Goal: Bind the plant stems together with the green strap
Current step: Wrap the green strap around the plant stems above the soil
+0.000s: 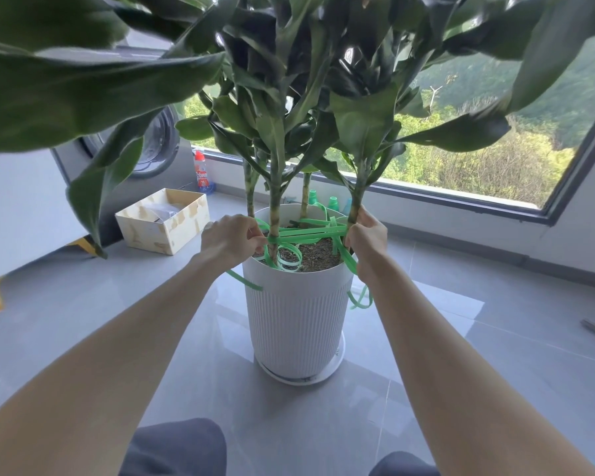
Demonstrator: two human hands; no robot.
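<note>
Head view, looking down at a white ribbed pot [296, 314] on a saucer [301, 378], on a grey tiled floor [83, 304]. Four plant stems [274, 207] rise from the soil [318, 257]: one at 9 o'clock in the pot, one at 3 o'clock, two thinner ones at the back around 11 and 12 o'clock. Broad dark leaves [83, 94] fill the upper frame.

Green strap [310, 233]: several flat bands run across the pot between the 9 o'clock and 3 o'clock stems. It is cinched round the 9 o'clock stem, and a loose coil lies on the soil just beside that stem. One end trails over the rim at 8 o'clock, and another loop hangs outside the pot at 4 o'clock.

Left hand [232, 240]: at 9 o'clock on the rim, thumb and forefinger closed in a pinch on the strap just beside the wrapped stem.

Right hand [366, 242]: at 3 o'clock, fingers curled tight where the strap meets the base of that stem. The strap runs into the hand and out below it. Cannot tell whether the stem is gripped too.

Surroundings: open box [164, 221] at 10 o'clock from the pot, washing machine [158, 139] behind it, red-and-white bottle [203, 173] at 11 o'clock, window [461, 156] from 12 to 2 o'clock.
</note>
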